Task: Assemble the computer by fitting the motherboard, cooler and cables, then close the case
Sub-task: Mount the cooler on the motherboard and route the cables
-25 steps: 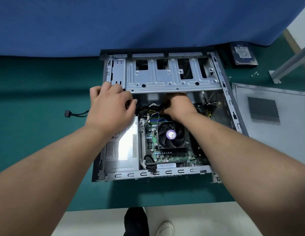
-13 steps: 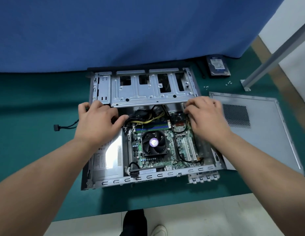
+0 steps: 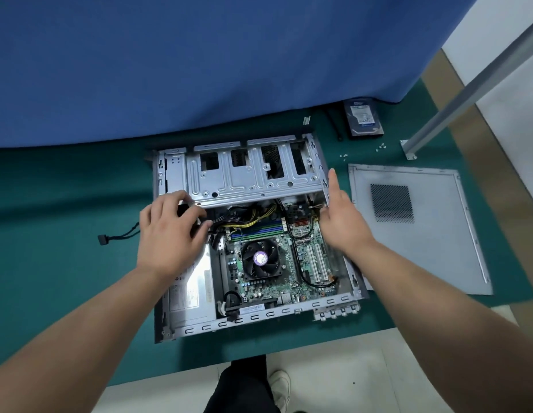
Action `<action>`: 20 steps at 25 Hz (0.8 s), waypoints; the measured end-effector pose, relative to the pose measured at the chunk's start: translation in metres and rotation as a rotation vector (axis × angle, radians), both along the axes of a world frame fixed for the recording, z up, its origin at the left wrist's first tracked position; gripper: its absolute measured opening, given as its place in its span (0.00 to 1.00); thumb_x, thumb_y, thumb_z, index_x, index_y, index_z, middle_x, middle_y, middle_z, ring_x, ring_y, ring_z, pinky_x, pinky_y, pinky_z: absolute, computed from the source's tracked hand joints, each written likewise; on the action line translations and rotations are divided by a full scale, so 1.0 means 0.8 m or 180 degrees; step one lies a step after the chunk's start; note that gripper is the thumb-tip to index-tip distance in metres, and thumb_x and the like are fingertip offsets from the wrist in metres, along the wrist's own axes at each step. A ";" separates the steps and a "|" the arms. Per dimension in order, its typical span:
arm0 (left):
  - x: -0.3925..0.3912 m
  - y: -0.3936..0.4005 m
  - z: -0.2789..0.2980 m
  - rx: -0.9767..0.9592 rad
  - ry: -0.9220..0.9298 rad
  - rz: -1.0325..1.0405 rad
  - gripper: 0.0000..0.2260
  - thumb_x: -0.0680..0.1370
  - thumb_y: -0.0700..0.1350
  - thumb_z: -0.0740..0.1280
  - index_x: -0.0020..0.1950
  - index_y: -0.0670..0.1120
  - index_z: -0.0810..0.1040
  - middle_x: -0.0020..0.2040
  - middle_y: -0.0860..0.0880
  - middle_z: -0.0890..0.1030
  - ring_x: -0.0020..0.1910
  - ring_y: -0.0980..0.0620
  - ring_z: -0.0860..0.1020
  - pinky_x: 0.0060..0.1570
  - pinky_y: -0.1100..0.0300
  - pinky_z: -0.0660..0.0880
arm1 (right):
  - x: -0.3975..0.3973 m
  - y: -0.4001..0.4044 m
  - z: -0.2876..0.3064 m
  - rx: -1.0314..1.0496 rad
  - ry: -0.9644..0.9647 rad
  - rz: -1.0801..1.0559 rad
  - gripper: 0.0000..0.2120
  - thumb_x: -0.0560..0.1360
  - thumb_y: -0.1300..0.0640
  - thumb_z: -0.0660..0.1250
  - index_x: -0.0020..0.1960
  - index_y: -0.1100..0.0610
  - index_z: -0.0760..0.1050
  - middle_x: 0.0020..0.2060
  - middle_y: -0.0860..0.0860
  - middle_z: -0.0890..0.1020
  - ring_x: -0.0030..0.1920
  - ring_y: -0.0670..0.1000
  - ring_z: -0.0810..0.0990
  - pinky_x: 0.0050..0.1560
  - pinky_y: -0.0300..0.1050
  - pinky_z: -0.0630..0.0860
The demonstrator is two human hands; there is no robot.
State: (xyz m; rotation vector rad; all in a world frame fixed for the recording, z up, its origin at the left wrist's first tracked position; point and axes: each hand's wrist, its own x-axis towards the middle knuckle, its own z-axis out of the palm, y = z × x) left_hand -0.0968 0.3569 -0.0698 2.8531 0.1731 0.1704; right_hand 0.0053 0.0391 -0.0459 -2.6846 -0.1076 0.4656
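With motherboard and cooler seated in the open case, my left hand curls its fingers among the cables, my right hand hovers open, and the side panel awaits on the tabletop.

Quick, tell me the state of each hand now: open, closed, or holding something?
Left hand: fingers curled over the black cables at the drive cage edge; a real grip cannot be told.
Right hand: open, fingers straight, holding nothing.
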 end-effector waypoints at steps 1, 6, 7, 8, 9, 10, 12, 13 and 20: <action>0.001 0.002 0.002 -0.0061 0.0021 0.0017 0.06 0.78 0.54 0.71 0.53 0.56 0.80 0.63 0.53 0.71 0.68 0.45 0.67 0.69 0.44 0.60 | 0.001 0.000 0.001 -0.0041 0.0021 -0.0015 0.40 0.81 0.60 0.57 0.82 0.44 0.34 0.70 0.56 0.69 0.38 0.55 0.78 0.41 0.57 0.79; -0.001 0.007 0.005 -0.0532 0.0031 0.0166 0.12 0.75 0.42 0.74 0.55 0.56 0.81 0.64 0.52 0.73 0.69 0.44 0.66 0.69 0.41 0.61 | 0.000 0.003 -0.002 -0.0211 0.0118 0.0065 0.41 0.82 0.58 0.59 0.82 0.45 0.32 0.76 0.54 0.62 0.44 0.57 0.81 0.46 0.59 0.81; -0.002 0.006 0.005 -0.0447 -0.0018 0.0124 0.13 0.75 0.40 0.74 0.56 0.55 0.81 0.64 0.51 0.73 0.69 0.43 0.67 0.69 0.41 0.61 | 0.002 0.000 0.000 -0.0351 0.0150 0.0209 0.42 0.82 0.56 0.60 0.82 0.47 0.32 0.79 0.54 0.56 0.55 0.60 0.80 0.55 0.61 0.80; -0.004 0.003 0.007 -0.0318 -0.0091 0.0062 0.15 0.75 0.38 0.73 0.58 0.54 0.81 0.65 0.50 0.74 0.69 0.42 0.68 0.69 0.41 0.61 | 0.002 -0.002 0.004 -0.0649 -0.0014 0.0484 0.42 0.82 0.53 0.62 0.82 0.49 0.34 0.81 0.54 0.50 0.69 0.62 0.73 0.68 0.63 0.73; -0.004 -0.001 0.009 -0.0198 -0.0184 -0.0020 0.16 0.75 0.37 0.73 0.59 0.53 0.81 0.66 0.48 0.74 0.68 0.41 0.68 0.68 0.42 0.60 | -0.001 -0.002 0.009 -0.0939 -0.0355 0.0823 0.42 0.80 0.52 0.64 0.83 0.52 0.41 0.82 0.55 0.48 0.77 0.62 0.62 0.75 0.64 0.63; -0.004 -0.007 0.011 -0.0132 -0.0283 -0.0159 0.16 0.75 0.37 0.72 0.60 0.53 0.81 0.67 0.48 0.75 0.68 0.40 0.69 0.68 0.43 0.60 | -0.008 0.001 0.010 -0.1117 -0.0802 0.1248 0.38 0.77 0.54 0.67 0.82 0.54 0.54 0.81 0.56 0.53 0.78 0.61 0.58 0.77 0.64 0.59; 0.000 -0.031 0.013 -0.0173 -0.0460 -0.0738 0.15 0.76 0.37 0.72 0.61 0.49 0.82 0.64 0.46 0.78 0.66 0.41 0.72 0.66 0.43 0.66 | -0.036 0.014 0.003 -0.1061 -0.0963 0.1896 0.22 0.74 0.60 0.70 0.67 0.55 0.75 0.69 0.56 0.70 0.69 0.58 0.71 0.72 0.62 0.69; 0.003 -0.045 0.014 -0.0224 -0.0490 -0.1121 0.14 0.76 0.37 0.72 0.61 0.47 0.82 0.62 0.46 0.80 0.63 0.41 0.75 0.63 0.43 0.70 | -0.051 0.022 -0.003 -0.1064 -0.0464 0.2084 0.18 0.75 0.62 0.69 0.64 0.55 0.77 0.64 0.54 0.74 0.62 0.56 0.76 0.67 0.60 0.73; -0.001 -0.128 -0.021 0.0102 0.1258 -0.1671 0.30 0.81 0.58 0.66 0.81 0.55 0.61 0.82 0.51 0.61 0.79 0.47 0.63 0.75 0.48 0.63 | -0.067 0.046 -0.048 -0.1495 0.0758 0.1631 0.39 0.75 0.66 0.66 0.82 0.62 0.52 0.81 0.58 0.54 0.79 0.59 0.58 0.78 0.56 0.60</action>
